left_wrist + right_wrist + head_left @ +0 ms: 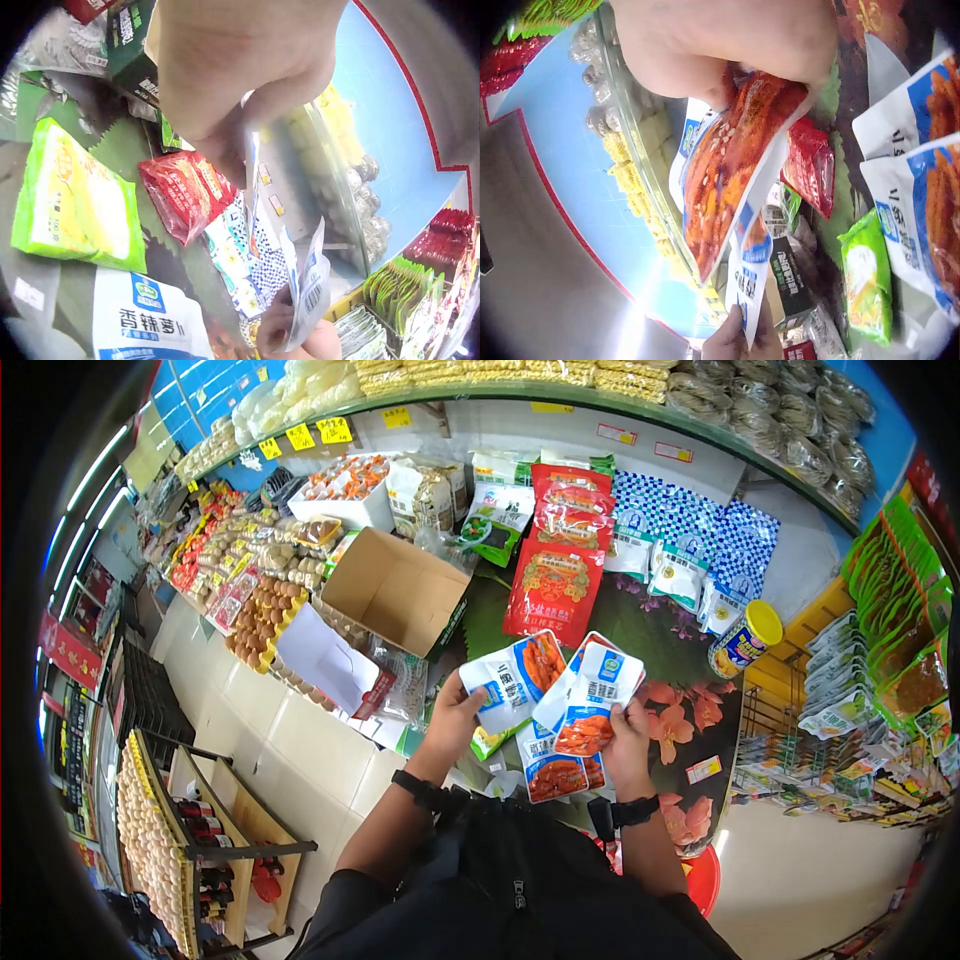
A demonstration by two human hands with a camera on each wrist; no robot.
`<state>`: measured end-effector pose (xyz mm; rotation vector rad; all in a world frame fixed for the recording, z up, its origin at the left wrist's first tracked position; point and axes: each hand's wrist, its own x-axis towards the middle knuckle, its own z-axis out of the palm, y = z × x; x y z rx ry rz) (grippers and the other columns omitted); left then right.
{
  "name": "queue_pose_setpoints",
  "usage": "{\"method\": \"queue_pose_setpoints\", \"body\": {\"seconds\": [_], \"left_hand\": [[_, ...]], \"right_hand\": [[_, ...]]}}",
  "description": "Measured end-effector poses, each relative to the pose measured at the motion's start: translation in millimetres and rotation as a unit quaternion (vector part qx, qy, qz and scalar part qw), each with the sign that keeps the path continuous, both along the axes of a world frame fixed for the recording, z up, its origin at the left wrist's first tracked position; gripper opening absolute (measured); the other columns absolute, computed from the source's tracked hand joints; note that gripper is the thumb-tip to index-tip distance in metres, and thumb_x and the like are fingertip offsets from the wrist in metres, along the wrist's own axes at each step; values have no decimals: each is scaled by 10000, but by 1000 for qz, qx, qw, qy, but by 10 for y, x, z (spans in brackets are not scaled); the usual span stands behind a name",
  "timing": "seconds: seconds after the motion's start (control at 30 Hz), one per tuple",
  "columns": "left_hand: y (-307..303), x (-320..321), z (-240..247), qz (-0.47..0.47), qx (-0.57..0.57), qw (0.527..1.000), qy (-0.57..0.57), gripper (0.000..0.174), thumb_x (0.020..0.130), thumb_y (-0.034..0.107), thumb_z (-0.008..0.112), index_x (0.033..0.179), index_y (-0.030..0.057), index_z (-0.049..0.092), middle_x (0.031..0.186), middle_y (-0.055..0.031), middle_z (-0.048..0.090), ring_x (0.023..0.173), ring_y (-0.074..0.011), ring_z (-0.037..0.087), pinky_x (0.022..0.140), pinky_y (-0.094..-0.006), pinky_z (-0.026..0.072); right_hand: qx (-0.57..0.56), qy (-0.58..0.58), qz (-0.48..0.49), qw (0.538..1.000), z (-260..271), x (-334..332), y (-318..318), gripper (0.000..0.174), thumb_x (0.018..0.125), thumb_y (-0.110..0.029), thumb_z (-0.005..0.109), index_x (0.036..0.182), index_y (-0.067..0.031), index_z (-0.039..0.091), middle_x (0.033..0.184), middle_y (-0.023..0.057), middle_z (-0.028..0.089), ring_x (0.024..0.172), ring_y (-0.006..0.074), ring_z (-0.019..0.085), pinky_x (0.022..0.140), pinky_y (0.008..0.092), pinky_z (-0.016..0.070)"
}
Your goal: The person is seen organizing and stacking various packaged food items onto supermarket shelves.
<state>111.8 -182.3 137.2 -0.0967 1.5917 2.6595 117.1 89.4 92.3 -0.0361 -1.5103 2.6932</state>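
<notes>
My left hand (452, 718) pinches the edge of a white-and-blue pickle packet (512, 698) printed with orange-red strips. My right hand (631, 745) grips two similar pickle packets (586, 725), fanned so that one overlaps the other; the sesame-dotted red-orange print (739, 161) faces the right wrist camera. The two hands are apart, their packets side by side above the table. Below them more pickle packets (553, 772) lie overlapping near the table's front edge, one (148, 319) lettered for spicy radish. Beside these lies a green-and-yellow packet (81, 202), partly hidden in the head view.
Behind the hands, red packets (556, 582) lie in a row beside white packets (678, 575). An open cardboard box (392, 590) stands left, with egg trays (262, 615) beyond. A yellow-lidded can (745, 640) stands right, near hanging packets (895, 630). A shelf (600, 398) overhangs the back.
</notes>
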Motion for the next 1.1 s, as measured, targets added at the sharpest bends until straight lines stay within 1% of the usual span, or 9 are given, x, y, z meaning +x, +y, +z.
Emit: {"method": "queue_pose_setpoints", "body": {"seconds": [0.07, 0.17, 0.37, 0.53, 0.73, 0.87, 0.97, 1.07, 1.1], "left_hand": [[75, 46, 89, -26, 14, 999, -21, 318, 958, -59, 540, 1263, 21, 496, 1184, -89, 649, 1078, -184, 641, 938, -360, 531], [142, 89, 88, -86, 6, 996, -7, 329, 910, -94, 568, 1197, 37, 476, 1128, -80, 637, 1023, -156, 634, 878, -326, 526], [234, 145, 291, -129, 77, 988, -37, 284, 936, -65, 538, 1188, 48, 471, 1122, -79, 621, 1039, -180, 625, 913, -355, 514], [246, 151, 305, -127, 73, 988, -55, 222, 980, -3, 545, 1181, 54, 470, 1160, -79, 602, 1067, -180, 610, 926, -392, 518], [285, 154, 282, -156, -88, 983, 40, 305, 992, 18, 571, 1272, 29, 450, 1234, -44, 572, 1149, -146, 568, 994, -336, 465], [309, 142, 257, -89, -182, 977, 65, 382, 986, -3, 574, 1350, 5, 459, 1247, -48, 598, 1144, -138, 571, 1009, -300, 442], [241, 85, 228, -34, -202, 975, 89, 367, 986, -7, 571, 1346, -2, 499, 1238, -59, 627, 1132, -136, 584, 992, -299, 458], [90, 34, 312, 16, -192, 977, 92, 302, 987, -2, 573, 1289, -5, 554, 1184, -55, 667, 1064, -123, 620, 931, -284, 495], [21, 30, 339, 22, -198, 976, 93, 287, 988, 1, 575, 1275, -4, 561, 1165, -52, 673, 1046, -117, 625, 916, -279, 500]], "right_hand": [[-29, 5, 25, 999, -52, -4, -84, 245, 1034, -61, 490, 1254, 8, 572, 1216, 74, 650, 1108, 152, 605, 1003, 335, 465], [-84, -19, 56, 995, -117, -1, -234, 239, 1030, -31, 480, 1248, -1, 573, 1220, 80, 649, 1121, 175, 608, 1020, 358, 463], [-108, -31, 54, 992, -22, 19, -269, 189, 1040, -64, 508, 1204, -5, 582, 1180, 55, 647, 1081, 130, 592, 1005, 329, 459], [-97, -31, 67, 993, -12, 3, -256, 195, 1034, -30, 489, 1206, 2, 577, 1194, 78, 647, 1095, 160, 608, 1008, 350, 471], [-73, -17, 68, 995, 46, 1, -305, 186, 1036, -41, 493, 1194, 7, 580, 1171, 72, 653, 1077, 152, 607, 995, 335, 470], [9, -12, 69, 997, -128, -60, -298, 169, 1034, -47, 498, 1165, 6, 590, 1148, 70, 661, 1069, 137, 604, 978, 319, 468], [127, -8, 60, 990, -85, -56, -244, 122, 1030, -102, 539, 1069, -5, 601, 991, 21, 642, 939, 80, 553, 839, 275, 462], [140, -30, 22, 989, -293, -98, -32, 135, 1022, -61, 512, 1098, 3, 603, 1065, 55, 670, 984, 110, 611, 911, 296, 483], [89, -58, 11, 994, -69, -25, 25, 139, 1032, -69, 492, 1097, -1, 594, 1055, 54, 668, 948, 112, 617, 889, 292, 494]]}}
